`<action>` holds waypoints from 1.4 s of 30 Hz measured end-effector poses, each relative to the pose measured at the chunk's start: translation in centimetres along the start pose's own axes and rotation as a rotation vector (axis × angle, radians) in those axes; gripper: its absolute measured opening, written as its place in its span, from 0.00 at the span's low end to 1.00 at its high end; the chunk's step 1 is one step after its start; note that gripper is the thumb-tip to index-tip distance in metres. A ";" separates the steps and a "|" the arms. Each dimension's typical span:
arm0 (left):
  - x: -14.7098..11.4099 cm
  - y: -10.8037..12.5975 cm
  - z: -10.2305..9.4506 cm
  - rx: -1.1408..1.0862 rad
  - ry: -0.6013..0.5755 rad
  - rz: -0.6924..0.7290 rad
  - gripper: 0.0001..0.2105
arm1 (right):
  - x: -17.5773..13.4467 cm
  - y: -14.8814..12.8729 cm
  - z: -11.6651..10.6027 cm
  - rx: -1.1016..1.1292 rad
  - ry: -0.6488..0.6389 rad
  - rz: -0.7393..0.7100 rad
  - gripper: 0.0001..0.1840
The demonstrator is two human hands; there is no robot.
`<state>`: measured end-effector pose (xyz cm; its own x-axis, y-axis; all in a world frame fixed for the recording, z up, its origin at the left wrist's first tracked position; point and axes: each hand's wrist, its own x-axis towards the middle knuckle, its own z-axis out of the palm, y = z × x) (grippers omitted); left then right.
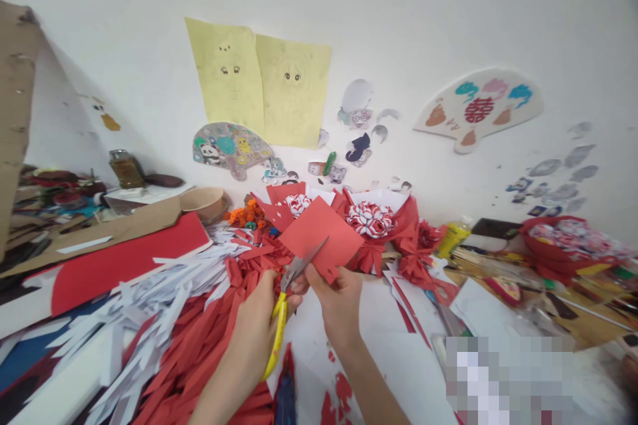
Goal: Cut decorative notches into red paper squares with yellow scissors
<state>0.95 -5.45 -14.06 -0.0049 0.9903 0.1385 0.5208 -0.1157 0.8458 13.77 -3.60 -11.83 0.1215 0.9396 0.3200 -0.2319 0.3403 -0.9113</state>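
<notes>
My left hand is closed around a pair of scissors with yellow handles. Their metal blades point up and to the right, across the front of a square of red paper. The lower edge of that paper is pinched between the thumb and fingers of my right hand. Both hands are close together, over white sheets on the table. Left of them lies a large heap of red paper strips, with white paper strips beside it. Part of the handles is hidden by my left hand.
Red-and-white paper flowers in red wrapping stand behind the paper. A yellow bottle is to their right, and another red bouquet farther right. A bowl and a jar stand at the back left, near the wall.
</notes>
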 end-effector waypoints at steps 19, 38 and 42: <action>0.0 1.1 -1.1 0.196 0.002 0.005 0.09 | 0.3 -0.1 -0.8 0.026 0.010 -0.039 0.13; -1.0 3.1 -4.8 0.571 -0.023 0.193 0.13 | 1.5 -4.4 -5.6 -0.363 -0.313 -0.188 0.08; -1.2 3.2 -4.8 0.578 -0.048 0.198 0.11 | 1.6 -4.8 -5.7 -0.334 -0.320 -0.229 0.08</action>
<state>-1.44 -7.36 -9.06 0.1704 0.9582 0.2300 0.8870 -0.2508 0.3876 20.55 -3.91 -8.44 -0.1802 0.8243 0.5367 0.0932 0.5575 -0.8249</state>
